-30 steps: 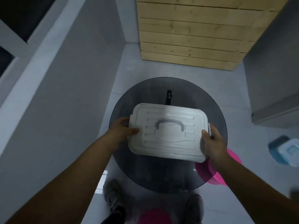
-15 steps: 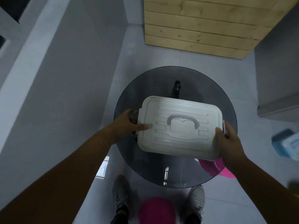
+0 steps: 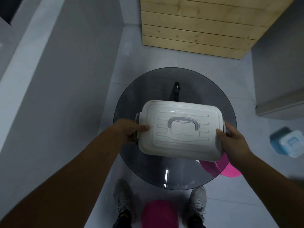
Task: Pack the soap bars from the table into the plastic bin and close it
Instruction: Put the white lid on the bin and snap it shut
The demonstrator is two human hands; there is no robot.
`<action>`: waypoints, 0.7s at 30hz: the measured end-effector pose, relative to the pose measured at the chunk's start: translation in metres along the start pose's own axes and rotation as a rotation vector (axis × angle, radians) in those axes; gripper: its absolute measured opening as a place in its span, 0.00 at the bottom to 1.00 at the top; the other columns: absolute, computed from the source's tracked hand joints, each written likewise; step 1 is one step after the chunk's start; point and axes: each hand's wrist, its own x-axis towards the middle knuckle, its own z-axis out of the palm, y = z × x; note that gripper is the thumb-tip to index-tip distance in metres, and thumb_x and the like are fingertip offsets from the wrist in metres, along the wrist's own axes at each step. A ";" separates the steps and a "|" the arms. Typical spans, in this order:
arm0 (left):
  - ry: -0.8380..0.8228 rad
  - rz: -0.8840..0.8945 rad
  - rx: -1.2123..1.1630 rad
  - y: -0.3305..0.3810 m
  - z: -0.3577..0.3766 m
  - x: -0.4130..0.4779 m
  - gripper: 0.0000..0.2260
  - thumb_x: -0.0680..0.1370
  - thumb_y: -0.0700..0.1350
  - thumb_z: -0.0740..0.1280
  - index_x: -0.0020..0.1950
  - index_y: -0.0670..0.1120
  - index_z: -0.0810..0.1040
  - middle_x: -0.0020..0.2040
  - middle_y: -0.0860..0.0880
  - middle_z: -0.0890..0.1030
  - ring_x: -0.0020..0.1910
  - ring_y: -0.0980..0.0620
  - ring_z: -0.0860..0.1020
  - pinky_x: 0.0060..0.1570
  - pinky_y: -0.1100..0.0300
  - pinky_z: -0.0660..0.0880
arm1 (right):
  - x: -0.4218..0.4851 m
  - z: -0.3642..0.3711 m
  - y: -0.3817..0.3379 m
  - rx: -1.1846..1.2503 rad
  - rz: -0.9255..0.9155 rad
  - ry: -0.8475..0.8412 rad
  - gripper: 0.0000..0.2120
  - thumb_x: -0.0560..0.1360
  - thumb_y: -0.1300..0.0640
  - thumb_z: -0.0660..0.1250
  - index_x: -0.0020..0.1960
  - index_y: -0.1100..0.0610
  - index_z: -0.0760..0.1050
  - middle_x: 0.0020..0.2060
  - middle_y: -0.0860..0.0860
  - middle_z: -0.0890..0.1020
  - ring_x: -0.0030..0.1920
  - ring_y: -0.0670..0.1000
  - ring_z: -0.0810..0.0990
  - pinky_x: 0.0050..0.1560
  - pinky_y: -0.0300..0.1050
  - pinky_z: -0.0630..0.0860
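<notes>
A white plastic bin [image 3: 179, 142] with its lid on and a grey handle [image 3: 183, 122] folded flat sits over the round dark glass table [image 3: 148, 89]. My left hand [image 3: 128, 130] grips the bin's left end, thumb on the lid, fingers at the side latch. My right hand [image 3: 232, 139] grips the right end the same way. No soap bars show; the closed lid hides the inside.
A pink stool [image 3: 222, 167] stands under the table's right edge and another pink stool [image 3: 159, 214] is between my shoes. A blue and white bin [image 3: 287, 142] lies on the floor at right. A wooden plank panel [image 3: 197, 25] stands beyond the table, grey wall left.
The bin has shifted slightly right and nearer the table's centre, with both hands staying on its ends. The view has tilted down a little.
</notes>
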 end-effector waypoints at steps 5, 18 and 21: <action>0.042 0.013 0.049 0.003 0.006 -0.008 0.25 0.65 0.38 0.81 0.60 0.34 0.79 0.55 0.37 0.84 0.50 0.38 0.83 0.43 0.45 0.81 | 0.002 -0.002 0.000 0.004 0.021 0.009 0.22 0.81 0.61 0.65 0.73 0.51 0.72 0.60 0.51 0.80 0.62 0.60 0.78 0.66 0.63 0.74; 0.270 0.197 0.289 -0.007 0.024 -0.010 0.23 0.69 0.42 0.79 0.62 0.38 0.80 0.59 0.39 0.83 0.57 0.39 0.82 0.59 0.42 0.79 | 0.000 0.003 -0.001 -0.031 0.027 0.019 0.21 0.82 0.59 0.62 0.74 0.48 0.71 0.63 0.51 0.81 0.62 0.59 0.78 0.67 0.63 0.73; 0.278 0.223 0.345 -0.006 0.024 -0.010 0.22 0.69 0.43 0.79 0.61 0.38 0.81 0.58 0.39 0.83 0.56 0.39 0.82 0.59 0.42 0.79 | 0.001 0.004 -0.002 -0.053 0.013 0.016 0.20 0.83 0.58 0.61 0.74 0.49 0.71 0.61 0.50 0.80 0.60 0.58 0.77 0.67 0.62 0.73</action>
